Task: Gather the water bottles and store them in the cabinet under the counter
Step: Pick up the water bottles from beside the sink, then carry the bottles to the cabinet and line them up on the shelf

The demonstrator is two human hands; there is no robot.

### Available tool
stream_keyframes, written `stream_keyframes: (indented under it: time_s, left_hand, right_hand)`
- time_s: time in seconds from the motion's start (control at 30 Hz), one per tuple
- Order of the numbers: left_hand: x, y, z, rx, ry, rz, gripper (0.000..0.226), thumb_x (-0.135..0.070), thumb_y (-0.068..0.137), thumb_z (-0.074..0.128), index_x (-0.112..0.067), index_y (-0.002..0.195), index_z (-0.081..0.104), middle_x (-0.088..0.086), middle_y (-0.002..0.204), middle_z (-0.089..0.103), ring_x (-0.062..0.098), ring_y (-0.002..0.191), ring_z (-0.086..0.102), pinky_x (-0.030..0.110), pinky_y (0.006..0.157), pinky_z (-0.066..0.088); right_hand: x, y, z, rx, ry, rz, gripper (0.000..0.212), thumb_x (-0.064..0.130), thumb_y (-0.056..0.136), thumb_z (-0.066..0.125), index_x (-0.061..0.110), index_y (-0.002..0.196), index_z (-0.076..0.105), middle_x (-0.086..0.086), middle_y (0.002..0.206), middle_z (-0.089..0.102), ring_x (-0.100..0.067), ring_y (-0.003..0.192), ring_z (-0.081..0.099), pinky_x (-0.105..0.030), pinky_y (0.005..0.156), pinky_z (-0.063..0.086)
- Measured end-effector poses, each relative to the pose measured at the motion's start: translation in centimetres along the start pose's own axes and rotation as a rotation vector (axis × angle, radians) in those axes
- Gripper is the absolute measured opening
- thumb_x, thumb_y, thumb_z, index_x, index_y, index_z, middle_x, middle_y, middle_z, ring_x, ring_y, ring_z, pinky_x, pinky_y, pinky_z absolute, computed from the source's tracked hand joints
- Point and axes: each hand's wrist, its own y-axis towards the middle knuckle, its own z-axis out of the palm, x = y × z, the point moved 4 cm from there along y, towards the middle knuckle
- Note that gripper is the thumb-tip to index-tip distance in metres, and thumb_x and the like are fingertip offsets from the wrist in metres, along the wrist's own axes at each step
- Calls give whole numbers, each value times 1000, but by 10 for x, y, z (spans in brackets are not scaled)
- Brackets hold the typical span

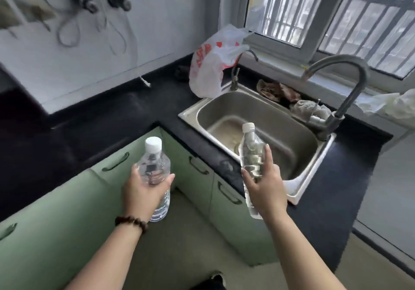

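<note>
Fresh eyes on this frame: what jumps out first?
Two clear water bottles with white caps, held up in the foreground: the left hand grips the wider bottle over the green cabinet doors, the right hand holds the slimmer bottle at the front edge of the steel sink. Next, the red-and-white plastic bag slumped on the black counter behind the sink, below the window.

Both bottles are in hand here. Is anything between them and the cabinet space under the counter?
Yes: the green cabinet doors below the black counter all look shut. The left hand and right hand each hold a water bottle, so neither is free for a handle.
</note>
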Motion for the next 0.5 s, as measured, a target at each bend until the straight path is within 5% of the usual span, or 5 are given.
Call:
stream_keyframes:
  time_s: [0.2,0.33,0.5]
  left_hand:
    - [83,-95,-158,-301,-47,-173,56,-36,60,90,-18,103,58,-5,86,67,20,81,66,31,76,53]
    - [137,-176,-258,-510,-68,-265,51,-34,63,88,-14,99,58,-10,80,64,12,72,62,14,60,43]
    - [194,-281,-367,-789,-78,-417,47,-36,64,88,-19,96,58,-16,78,64,8,70,61,19,60,43]
  right_hand:
    - [107,-122,75,216,15,-273,81,51,87,55,45,148,3,-3,125,48,-27,102,57,-36,75,44]
    - [172,-234,128,414,58,-475,79,54,86,53,49,145,1,0,123,49,-27,91,60,-36,72,48]
    - [237,-384,186,665,121,-718,80,51,87,55,48,146,1,3,125,48,-24,92,60,-32,67,44]
